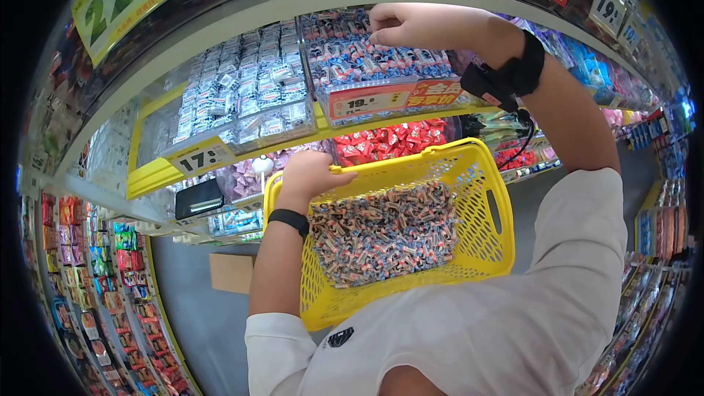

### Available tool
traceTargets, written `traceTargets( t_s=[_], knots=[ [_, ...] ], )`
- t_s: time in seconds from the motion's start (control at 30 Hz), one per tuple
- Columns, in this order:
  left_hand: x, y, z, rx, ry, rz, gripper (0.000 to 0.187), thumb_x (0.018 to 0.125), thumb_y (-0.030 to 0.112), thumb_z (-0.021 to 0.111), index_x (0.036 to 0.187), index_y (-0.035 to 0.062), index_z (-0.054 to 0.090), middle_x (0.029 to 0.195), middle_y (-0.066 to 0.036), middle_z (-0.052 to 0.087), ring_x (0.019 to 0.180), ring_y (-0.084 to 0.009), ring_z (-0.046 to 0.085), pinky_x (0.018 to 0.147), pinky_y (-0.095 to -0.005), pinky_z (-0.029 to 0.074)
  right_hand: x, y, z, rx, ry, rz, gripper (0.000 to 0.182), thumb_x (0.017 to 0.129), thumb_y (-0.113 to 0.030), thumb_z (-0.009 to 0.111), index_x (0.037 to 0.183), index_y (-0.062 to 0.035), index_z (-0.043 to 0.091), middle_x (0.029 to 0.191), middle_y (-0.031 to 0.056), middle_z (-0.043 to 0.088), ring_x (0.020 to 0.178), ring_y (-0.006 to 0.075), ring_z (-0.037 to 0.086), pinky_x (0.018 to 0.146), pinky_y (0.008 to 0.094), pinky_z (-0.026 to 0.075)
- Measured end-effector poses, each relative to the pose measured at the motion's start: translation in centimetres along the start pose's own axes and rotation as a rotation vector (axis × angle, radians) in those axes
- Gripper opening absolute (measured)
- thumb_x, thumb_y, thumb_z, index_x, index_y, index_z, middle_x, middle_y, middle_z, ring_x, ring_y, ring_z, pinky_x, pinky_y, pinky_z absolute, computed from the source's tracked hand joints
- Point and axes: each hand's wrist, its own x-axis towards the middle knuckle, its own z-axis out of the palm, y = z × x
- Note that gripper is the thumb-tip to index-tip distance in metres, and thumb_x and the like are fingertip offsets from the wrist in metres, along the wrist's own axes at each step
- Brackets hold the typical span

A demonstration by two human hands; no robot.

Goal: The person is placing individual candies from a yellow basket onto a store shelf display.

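Observation:
A yellow plastic basket (473,213) with openwork walls sits against my body, holding a thick layer of small wrapped candies (385,235). My left hand (308,176) grips its far left rim, thumb lying along the top. Above the shelf, my right hand (392,26) hovers over or touches a clear bin (323,95) of blue, white and orange wrapped candies (352,62). Its fingers are curled in; what they hold, if anything, is hidden. Both wrists wear black bands.
A neighbouring bin (242,92) holds white and blue packets. Red-wrapped candies (392,143) lie on the level below. An upper shelf edge (242,22) crosses above the bins. A cardboard box (232,273) rests on the floor, and snack racks (110,286) stand at the left.

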Motion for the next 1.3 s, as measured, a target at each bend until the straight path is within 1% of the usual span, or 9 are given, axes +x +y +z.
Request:
traceTargets(
  t_s=[0.07,0.2,0.33,0.47,0.77,0.97,1.17,1.2,1.3],
  knots=[
    [0.0,0.0,0.2,0.002,0.016,0.003,0.067,0.069,0.072,0.066,0.062,0.0055,0.068,0.060,-0.012,0.062,0.059,-0.0300,0.062,0.059,-0.0418,0.050,-2.9,-3.3,-1.1,-0.003,0.012,0.078,0.024,0.095,-0.028,0.058,0.095,-0.0040,0.060,0.079,0.0090,0.058,0.075,0.0230,0.057,0.070,0.0365,0.046],
    [0.0,0.0,0.1,0.003,-0.002,-0.003,0.067,0.068,0.073,0.065,0.064,0.0055,0.069,0.061,-0.013,0.063,0.060,-0.0300,0.063,0.060,-0.0420,0.050,-5.1,-1.7,1.0,-0.204,0.426,-0.321,0.018,0.089,-0.019,0.061,0.087,-0.0015,0.058,0.077,0.0136,0.055,0.074,0.0287,0.056,0.068,0.0362,0.046],
    [0.3,0.4,-0.6,-0.001,-0.126,-0.065,0.070,0.069,0.075,0.063,0.070,0.0052,0.072,0.067,-0.013,0.066,0.065,-0.0308,0.065,0.065,-0.0424,0.051,-9.1,-3.1,1.7,-0.042,0.494,-0.363,0.014,0.087,-0.011,0.063,0.085,0.0005,0.056,0.077,0.0125,0.055,0.072,0.0276,0.057,0.066,0.0368,0.045],
    [0.6,0.5,-0.9,0.002,-0.208,-0.093,0.072,0.070,0.075,0.063,0.074,0.0046,0.073,0.072,-0.014,0.068,0.069,-0.0321,0.066,0.068,-0.0433,0.052,-12.5,-3.2,5.3,0.135,0.458,-0.394,0.015,0.086,-0.017,0.063,0.084,-0.0038,0.057,0.078,0.0138,0.059,0.074,0.0345,0.060,0.066,0.0443,0.047],
    [0.6,0.5,-1.1,0.005,-0.229,-0.098,0.074,0.070,0.076,0.063,0.075,0.0027,0.073,0.074,-0.016,0.069,0.072,-0.0327,0.067,0.070,-0.0437,0.052,-14.7,-0.7,18.0,0.314,0.033,-0.049,0.020,0.086,-0.024,0.062,0.081,-0.0046,0.064,0.078,0.0159,0.062,0.076,0.0353,0.062,0.067,0.0470,0.047],
    [0.9,0.4,-0.8,-0.005,-0.258,-0.114,0.074,0.071,0.076,0.063,0.078,0.0032,0.074,0.075,-0.016,0.070,0.074,-0.0323,0.068,0.071,-0.0436,0.052,-13.7,2.5,26.7,0.242,-0.077,0.039,0.023,0.086,-0.027,0.059,0.085,-0.0058,0.067,0.079,0.0167,0.065,0.078,0.0368,0.064,0.071,0.0483,0.050],
    [0.9,0.1,-0.6,-0.031,-0.253,-0.107,0.068,0.072,0.071,0.064,0.084,0.0050,0.075,0.073,-0.019,0.068,0.074,-0.0366,0.067,0.070,-0.0458,0.051,-13.9,3.6,30.7,0.273,-0.347,0.202,0.027,0.085,-0.024,0.060,0.106,-0.0103,0.070,0.105,0.0162,0.066,0.098,0.0348,0.064,0.086,0.0460,0.051],
    [0.8,0.0,-0.5,-0.041,-0.238,-0.094,0.069,0.072,0.071,0.064,0.082,0.0031,0.074,0.072,-0.019,0.067,0.072,-0.0368,0.067,0.069,-0.0460,0.051,-14.2,3.3,30.4,0.214,-0.385,0.162,0.033,0.085,-0.024,0.059,0.114,-0.0111,0.066,0.112,0.0158,0.063,0.102,0.0347,0.063,0.087,0.0459,0.051],
    [0.8,0.2,-0.6,-0.026,-0.222,-0.094,0.071,0.072,0.071,0.065,0.079,0.0011,0.073,0.069,-0.020,0.066,0.070,-0.0370,0.066,0.067,-0.0461,0.050,-14.6,4.8,34.3,0.133,-0.380,0.071,0.036,0.084,-0.022,0.061,0.118,-0.0124,0.064,0.111,0.0162,0.062,0.101,0.0366,0.063,0.087,0.0474,0.050]
  ],
)
